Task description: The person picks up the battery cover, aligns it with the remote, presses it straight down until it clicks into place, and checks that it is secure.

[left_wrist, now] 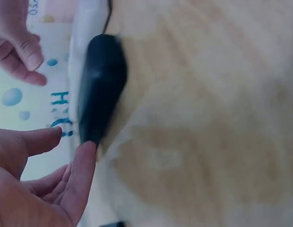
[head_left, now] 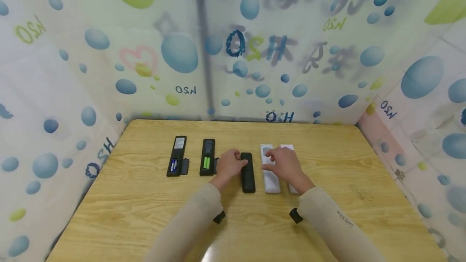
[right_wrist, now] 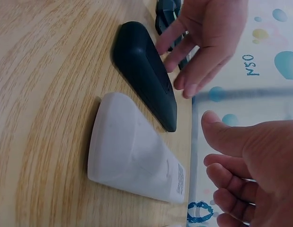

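Observation:
A black remote control lies on the table between my hands, its back upward. My left hand is at its far end, fingers loosely bent; a fingertip meets the remote's end in the left wrist view, though whether it touches is hard to tell. In the right wrist view the left hand's fingers lie along the remote's side. My right hand hovers, fingers relaxed and holding nothing, over a white remote control. A second white remote is partly hidden beneath that hand.
Two black remotes lie to the left with open battery compartments: one holds blue batteries, the other green batteries. A detached cover lies beside the first. The wooden table meets patterned walls.

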A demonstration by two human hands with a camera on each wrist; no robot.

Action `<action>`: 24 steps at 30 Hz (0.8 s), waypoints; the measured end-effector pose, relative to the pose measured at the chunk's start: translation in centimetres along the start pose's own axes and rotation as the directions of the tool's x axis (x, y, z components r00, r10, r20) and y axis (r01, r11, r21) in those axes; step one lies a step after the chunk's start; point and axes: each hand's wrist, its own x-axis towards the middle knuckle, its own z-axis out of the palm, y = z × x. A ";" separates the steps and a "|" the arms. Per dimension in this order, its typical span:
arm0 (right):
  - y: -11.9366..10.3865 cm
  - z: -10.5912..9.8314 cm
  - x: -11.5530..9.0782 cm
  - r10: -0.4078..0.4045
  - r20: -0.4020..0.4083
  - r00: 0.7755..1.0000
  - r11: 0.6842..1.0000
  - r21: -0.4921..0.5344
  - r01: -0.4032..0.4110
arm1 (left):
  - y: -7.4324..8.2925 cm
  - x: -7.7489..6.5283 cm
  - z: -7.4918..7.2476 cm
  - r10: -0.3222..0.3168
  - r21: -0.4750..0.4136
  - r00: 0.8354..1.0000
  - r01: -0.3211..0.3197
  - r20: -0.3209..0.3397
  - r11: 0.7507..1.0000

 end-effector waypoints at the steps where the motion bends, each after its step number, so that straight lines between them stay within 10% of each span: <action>1: 0.0 0.0 0.0 -0.004 -0.001 1.000 1.000 0.004 0.004 | -0.1 0.0 -0.4 0.017 -0.017 1.000 -0.017 0.002 1.000; 9: -0.7 0.6 0.3 -0.039 -0.016 0.999 0.999 0.007 0.039 | -0.9 0.4 -4.9 0.059 -0.162 0.998 -0.056 0.011 0.985; 24: -5.9 3.1 2.1 -0.108 0.068 0.992 0.994 0.038 0.105 | -5.6 1.2 -12.2 -0.003 -0.099 1.000 0.001 -0.022 0.995</action>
